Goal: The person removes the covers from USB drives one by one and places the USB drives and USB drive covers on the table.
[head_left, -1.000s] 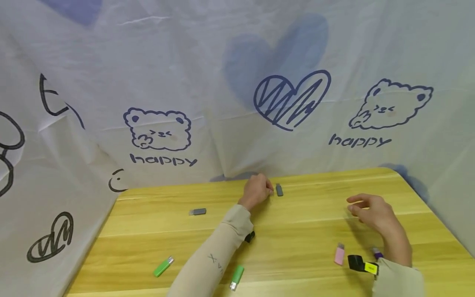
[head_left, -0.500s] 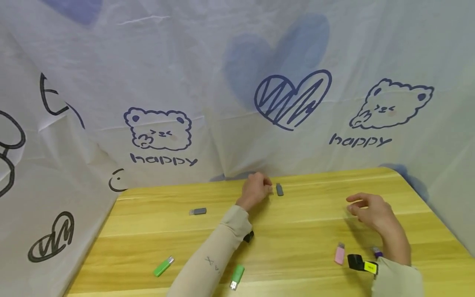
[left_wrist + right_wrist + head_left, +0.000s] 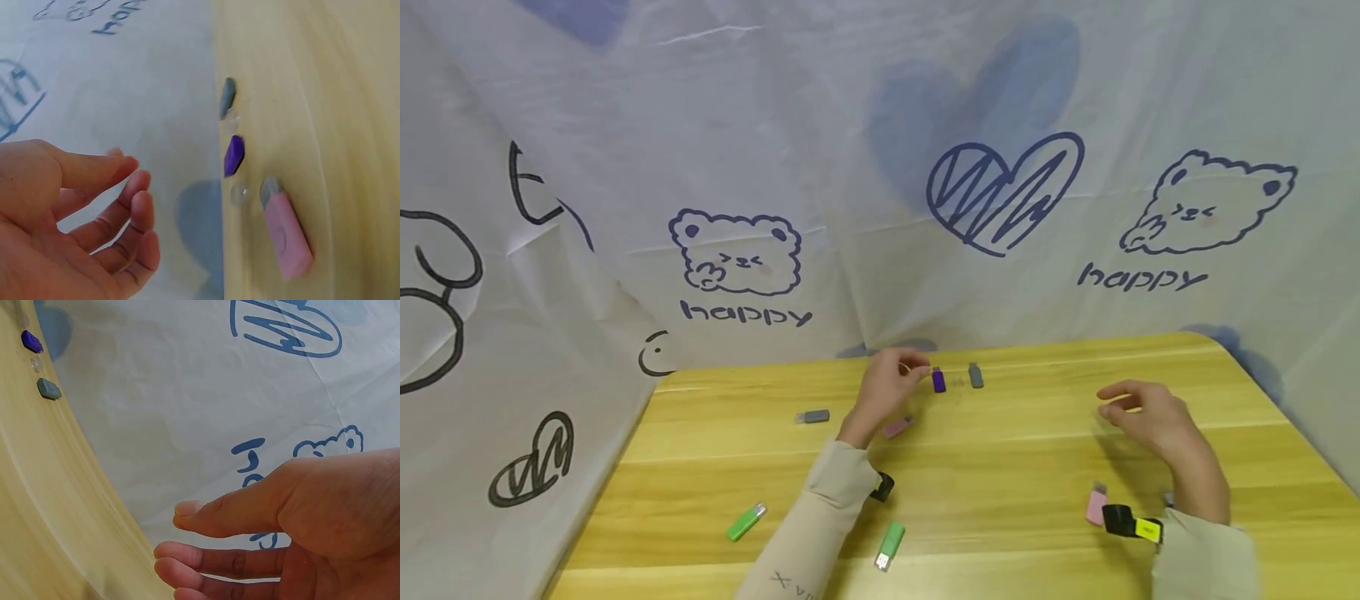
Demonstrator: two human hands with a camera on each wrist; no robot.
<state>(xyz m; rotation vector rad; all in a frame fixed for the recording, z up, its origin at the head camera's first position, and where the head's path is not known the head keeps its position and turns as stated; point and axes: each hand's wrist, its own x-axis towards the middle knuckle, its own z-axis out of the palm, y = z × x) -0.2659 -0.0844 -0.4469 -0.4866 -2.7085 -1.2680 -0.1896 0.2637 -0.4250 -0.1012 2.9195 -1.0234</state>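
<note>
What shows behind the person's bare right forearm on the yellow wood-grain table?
Just the small greyish end of an object peeks out beside the forearm. The rest is covered, so its shape and colour cannot be told.

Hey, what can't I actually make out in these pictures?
Head view: most of the small item behind the right forearm, which covers it.
Head view: print on the yellow tag, too small.
Head view: the rest of the left sleeve's lettering, cut off by the bottom edge.
Left wrist view: what the clear pieces near the purple stick are, too blurred.
Right wrist view: the right hand's lower fingers, cut off below.
</note>
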